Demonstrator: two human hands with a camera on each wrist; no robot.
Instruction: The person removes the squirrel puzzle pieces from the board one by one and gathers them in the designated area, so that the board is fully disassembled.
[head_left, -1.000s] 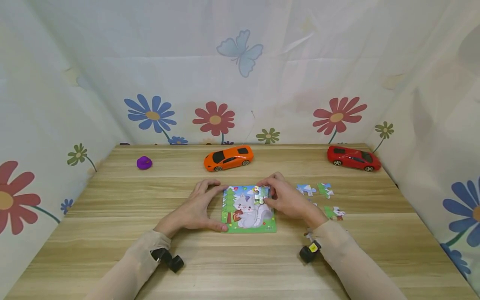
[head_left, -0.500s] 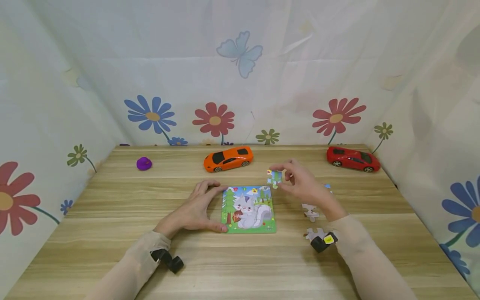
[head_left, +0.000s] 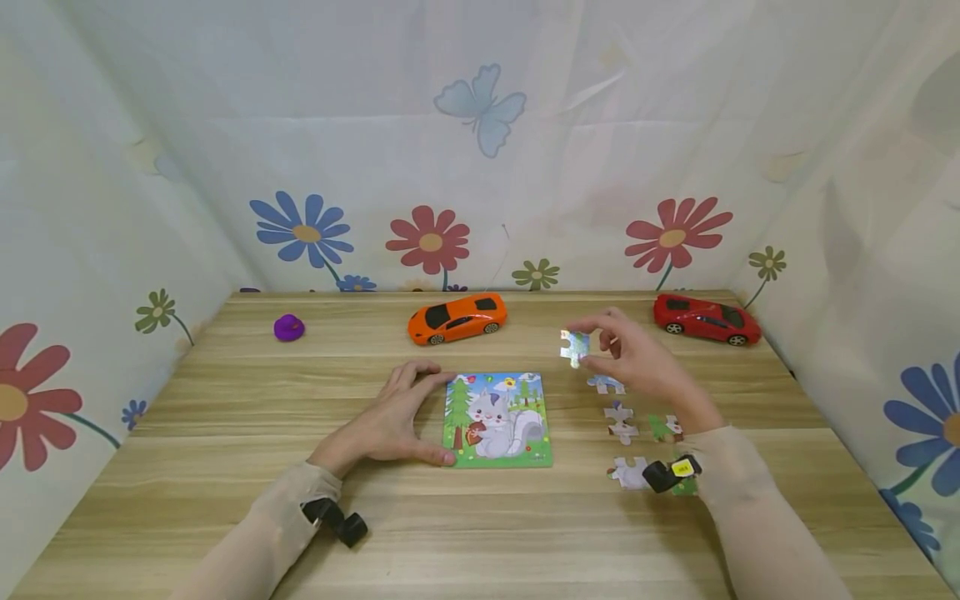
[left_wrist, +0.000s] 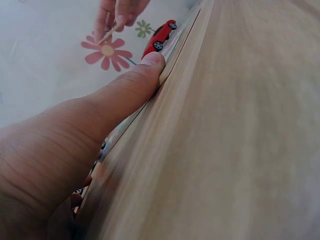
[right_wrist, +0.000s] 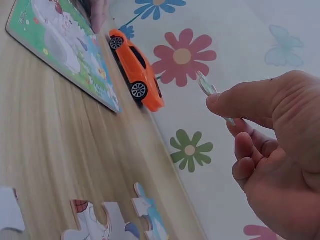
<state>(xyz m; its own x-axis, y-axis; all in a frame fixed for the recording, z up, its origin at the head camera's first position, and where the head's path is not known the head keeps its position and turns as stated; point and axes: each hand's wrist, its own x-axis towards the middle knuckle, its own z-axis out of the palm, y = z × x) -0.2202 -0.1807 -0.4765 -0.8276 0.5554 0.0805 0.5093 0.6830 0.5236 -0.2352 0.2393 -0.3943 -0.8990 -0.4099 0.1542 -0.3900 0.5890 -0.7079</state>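
Note:
A square puzzle board [head_left: 495,433] with a squirrel picture lies flat in the middle of the table. At its left side rests my left hand [head_left: 386,417], thumb at the near corner and forefinger at the far one. In the left wrist view its thumb [left_wrist: 135,80] lies along the board's edge. My right hand [head_left: 645,358] is raised beyond the board to the right, pinching a jigsaw piece [head_left: 574,348] between thumb and forefinger. The right wrist view shows that piece nearly edge-on, the other fingers curled below.
Several loose jigsaw pieces [head_left: 621,427] lie right of the board, partly hidden by the right arm. Farther back stand an orange toy car [head_left: 457,319], a red toy car [head_left: 708,318] and a purple rubber duck [head_left: 288,327]. A flower-printed curtain [head_left: 570,167] closes off the back.
My right hand has lifted the jigsaw piece from over the board's upper right corner and carried it right and back, turning it slightly. The left hand and board have stayed put.

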